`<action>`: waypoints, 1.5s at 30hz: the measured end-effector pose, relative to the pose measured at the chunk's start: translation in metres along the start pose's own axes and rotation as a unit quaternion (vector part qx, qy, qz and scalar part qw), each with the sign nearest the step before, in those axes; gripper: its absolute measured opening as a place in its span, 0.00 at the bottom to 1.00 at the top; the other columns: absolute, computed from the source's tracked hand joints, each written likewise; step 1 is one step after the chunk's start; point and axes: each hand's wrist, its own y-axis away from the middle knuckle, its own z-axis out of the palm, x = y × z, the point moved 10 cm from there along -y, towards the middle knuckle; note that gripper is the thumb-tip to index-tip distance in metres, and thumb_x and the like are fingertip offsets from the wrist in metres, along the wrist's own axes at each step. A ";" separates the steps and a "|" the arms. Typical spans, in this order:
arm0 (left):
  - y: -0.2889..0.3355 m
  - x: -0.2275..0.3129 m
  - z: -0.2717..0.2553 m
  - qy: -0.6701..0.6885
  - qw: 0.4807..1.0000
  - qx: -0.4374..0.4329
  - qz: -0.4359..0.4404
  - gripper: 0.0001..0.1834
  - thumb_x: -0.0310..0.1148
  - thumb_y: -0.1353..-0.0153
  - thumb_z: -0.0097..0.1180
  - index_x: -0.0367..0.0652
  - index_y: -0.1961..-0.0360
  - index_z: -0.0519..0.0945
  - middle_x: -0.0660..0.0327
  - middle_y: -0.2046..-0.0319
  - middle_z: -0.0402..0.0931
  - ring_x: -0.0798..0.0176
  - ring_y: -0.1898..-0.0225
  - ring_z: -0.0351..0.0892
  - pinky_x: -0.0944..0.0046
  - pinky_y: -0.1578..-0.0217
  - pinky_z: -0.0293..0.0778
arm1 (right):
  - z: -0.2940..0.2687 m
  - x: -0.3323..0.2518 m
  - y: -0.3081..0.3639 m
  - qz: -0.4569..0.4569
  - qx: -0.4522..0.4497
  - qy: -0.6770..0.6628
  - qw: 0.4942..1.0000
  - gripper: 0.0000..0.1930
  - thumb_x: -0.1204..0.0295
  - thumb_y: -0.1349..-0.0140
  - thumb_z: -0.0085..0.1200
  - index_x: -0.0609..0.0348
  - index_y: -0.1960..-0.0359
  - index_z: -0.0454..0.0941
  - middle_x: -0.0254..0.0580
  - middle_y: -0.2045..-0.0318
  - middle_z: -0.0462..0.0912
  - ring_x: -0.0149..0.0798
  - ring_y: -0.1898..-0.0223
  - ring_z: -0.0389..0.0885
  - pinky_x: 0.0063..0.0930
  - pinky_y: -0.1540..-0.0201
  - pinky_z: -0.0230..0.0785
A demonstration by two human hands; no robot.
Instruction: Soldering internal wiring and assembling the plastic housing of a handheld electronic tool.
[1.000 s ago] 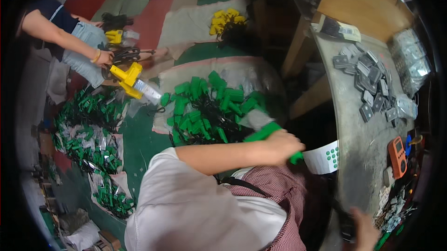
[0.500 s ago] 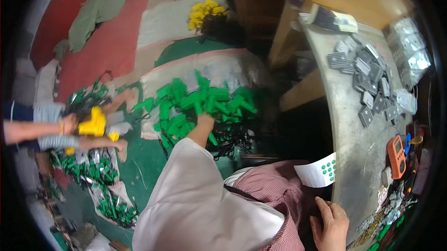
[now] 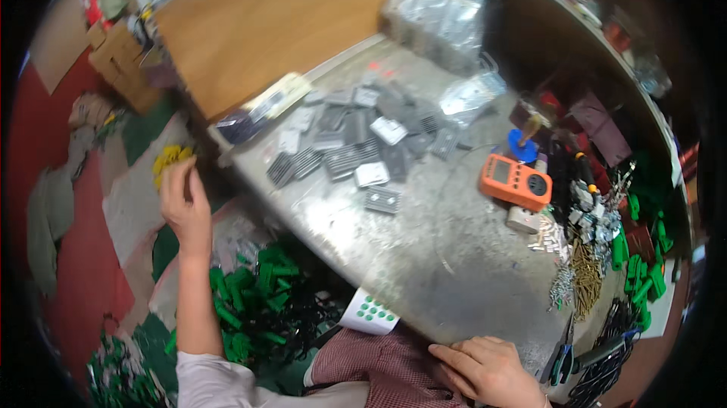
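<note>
My left hand (image 3: 185, 200) is raised off the table's left side, its fingers stretched up, thumb apart, nothing visible in it. Below that arm lies a heap of green plastic tool-shaped housings (image 3: 265, 279) with black cords. My right hand (image 3: 485, 366) rests loosely with fingers extended on the near table edge and holds nothing. Beside it a white sheet with round green stickers (image 3: 369, 311) hangs over the edge. On the grey table (image 3: 454, 279) lie several grey ribbed blocks (image 3: 360, 135), some showing white labels.
An orange meter (image 3: 515, 182) stands on the table's right, near a blue spool (image 3: 522, 144). Brass screws (image 3: 587, 279), pliers (image 3: 562, 362) and black cable (image 3: 606, 378) lie along the right edge. Plastic-wrapped packs (image 3: 435, 14) stand at the back beside a wooden board (image 3: 280, 22).
My left hand has come away from the green heap and lifted. The view has swung right toward the table. My right hand stays at the table edge; the other person is out of view.
</note>
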 end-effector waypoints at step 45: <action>0.195 0.431 0.111 0.451 0.631 -0.570 0.271 0.21 0.34 0.62 0.76 0.42 0.79 0.71 0.55 0.62 0.72 0.50 0.57 0.73 0.55 0.59 0.70 | -0.120 0.250 0.069 0.128 0.320 0.099 0.934 0.09 0.73 0.42 0.55 0.59 0.60 0.79 0.49 0.64 0.78 0.58 0.62 0.80 0.47 0.58 0.73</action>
